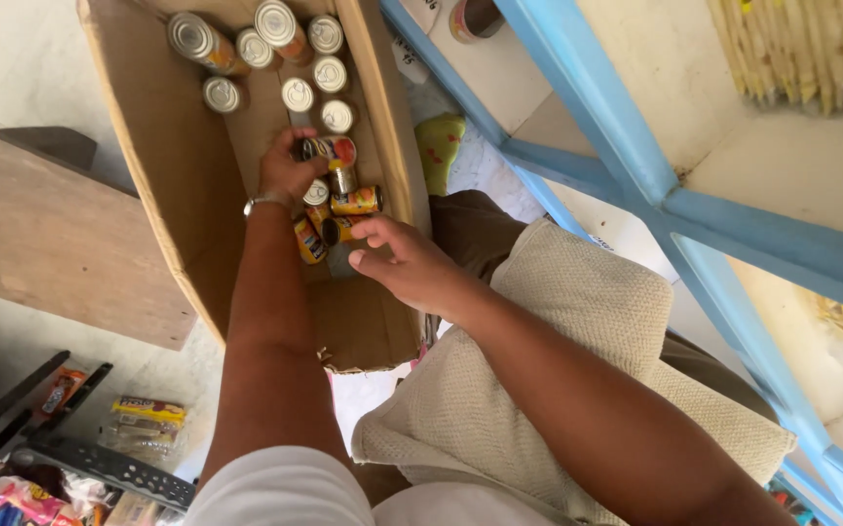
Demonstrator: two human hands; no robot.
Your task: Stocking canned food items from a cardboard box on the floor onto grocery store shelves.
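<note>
Looking down from the head camera into an open cardboard box [197, 224] on the floor, with both bare arms stretched into it. Left hand [287, 168], a silver watch [263, 203] at its wrist, closed around a tin can with a red and yellow label [332, 150], lying on its side near the middle of the box. Right hand [412, 263] lower in the box, fingers loosely spread and apart, holding nothing, fingertips just beside a cluster of small cans [338, 216] lying tumbled on their sides between the two hands. Farther up the box, upright cans [316, 70] with silver tops, set in loose rows against the right wall and the far end. A folded beige cloth [558, 351] draped over the lap, under the right forearm. Left of the box, a plain wooden block [61, 244] on the pale floor. At the lower left corner, a dark plastic rack [100, 466] and some packaged snacks [144, 419]. To the right, light-blue shelf frames [636, 166] slanting across the view, with a bundle of pale straws [811, 49] at the upper right.
</note>
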